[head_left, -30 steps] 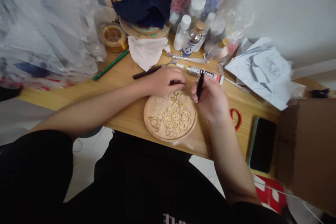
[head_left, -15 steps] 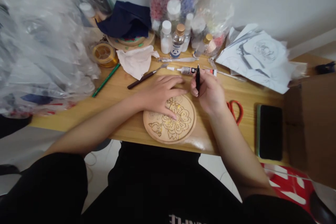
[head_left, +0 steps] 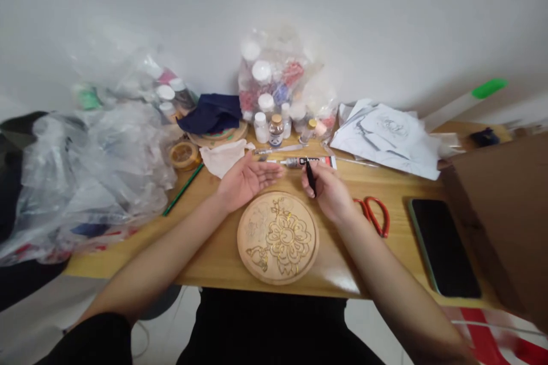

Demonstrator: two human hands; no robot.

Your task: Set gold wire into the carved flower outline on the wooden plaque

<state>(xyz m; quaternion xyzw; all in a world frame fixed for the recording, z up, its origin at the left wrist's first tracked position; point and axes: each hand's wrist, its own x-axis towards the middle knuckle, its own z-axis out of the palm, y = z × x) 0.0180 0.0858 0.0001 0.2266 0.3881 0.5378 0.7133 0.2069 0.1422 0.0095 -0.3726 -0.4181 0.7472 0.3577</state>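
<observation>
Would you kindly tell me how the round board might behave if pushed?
The round board is probably stiff, since it looks like wood. Being broad and low, it seems unlikely to tip. It may slide, as the table looks smooth and glossy.

- Patterned board [head_left: 278, 236], dial centre: 1
- Left hand [head_left: 245, 182], 11 o'clock, plus right hand [head_left: 329, 189], 2 o'clock: 2
- Black tool [head_left: 310, 178], 1 o'clock: 1
- Labelled tube [head_left: 296, 162], 1 o'clock: 1
- Gold-capped bottles [head_left: 276, 132], 12 o'clock: 2
- Spool [head_left: 184, 155], 10 o'clock: 1
- Green stick [head_left: 183, 189], 10 o'clock: 1
- Phone [head_left: 445, 248], 3 o'clock: 1
</observation>
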